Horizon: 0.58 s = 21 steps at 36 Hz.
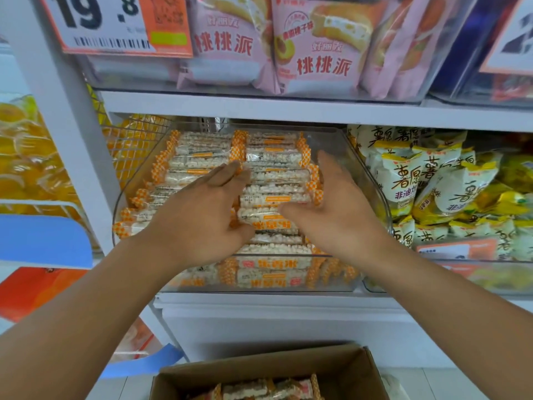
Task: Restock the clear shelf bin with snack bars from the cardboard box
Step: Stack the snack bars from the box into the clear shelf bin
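The clear plastic shelf bin point(372, 180) is already heaped with white puffed-rice snack bars in orange-checked wrappers point(271, 197), stacked up to about its front rim, so I judge the main risk is the slick top layer sliding forward and spilling over that low front wall if I press or nudge too hard. A shove from one side could also skew the two neat rows. My left hand point(202, 223) lies over the pile with fingers nearly straight and spread, fingertips touching the bars, gripping nothing. My right hand point(337, 209) is likewise an open grip, fingers extended at the right ends of the bars, steadying rather than holding. More bars wait in the brown cardboard box point(354, 368) on the floor below.
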Each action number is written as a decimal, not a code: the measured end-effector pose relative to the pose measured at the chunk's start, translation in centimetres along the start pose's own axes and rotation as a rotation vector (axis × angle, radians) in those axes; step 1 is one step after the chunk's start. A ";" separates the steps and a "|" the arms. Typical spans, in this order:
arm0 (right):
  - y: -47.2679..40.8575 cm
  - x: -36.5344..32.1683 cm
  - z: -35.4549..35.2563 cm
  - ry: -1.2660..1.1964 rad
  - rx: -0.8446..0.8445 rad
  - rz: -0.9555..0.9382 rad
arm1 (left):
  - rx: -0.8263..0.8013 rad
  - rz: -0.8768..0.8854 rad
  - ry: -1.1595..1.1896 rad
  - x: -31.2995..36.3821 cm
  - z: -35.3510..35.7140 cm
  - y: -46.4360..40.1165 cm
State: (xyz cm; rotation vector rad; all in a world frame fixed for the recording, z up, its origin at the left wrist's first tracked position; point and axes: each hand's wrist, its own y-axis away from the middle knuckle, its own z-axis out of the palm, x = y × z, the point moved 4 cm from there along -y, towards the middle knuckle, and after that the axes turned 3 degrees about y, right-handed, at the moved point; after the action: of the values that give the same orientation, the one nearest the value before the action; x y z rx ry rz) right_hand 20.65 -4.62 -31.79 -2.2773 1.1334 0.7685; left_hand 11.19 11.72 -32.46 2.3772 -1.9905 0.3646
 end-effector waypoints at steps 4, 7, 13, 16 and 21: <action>-0.4 0.8 -0.1 -0.393 0.016 0.226 | 0.009 0.017 0.014 0.1 -0.2 0.3; -1.0 0.6 0.6 -0.533 -0.058 0.312 | 0.022 0.054 0.013 0.0 -0.1 0.3; -1.7 -0.1 2.5 -0.528 -0.256 0.316 | 0.005 0.072 0.006 -0.5 0.4 -0.3; -2.3 -0.4 2.6 -0.458 -0.330 0.290 | -0.018 0.050 -0.024 -0.4 0.5 -0.8; -2.4 0.6 1.7 -0.368 -0.221 0.243 | -0.025 0.049 -0.074 0.0 0.3 -0.8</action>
State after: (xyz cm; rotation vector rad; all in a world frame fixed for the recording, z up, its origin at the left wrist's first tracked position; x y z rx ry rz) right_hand 22.45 -2.59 -33.03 -2.0646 1.2054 1.4047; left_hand 12.04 11.84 -32.67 2.3646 -2.0742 0.2556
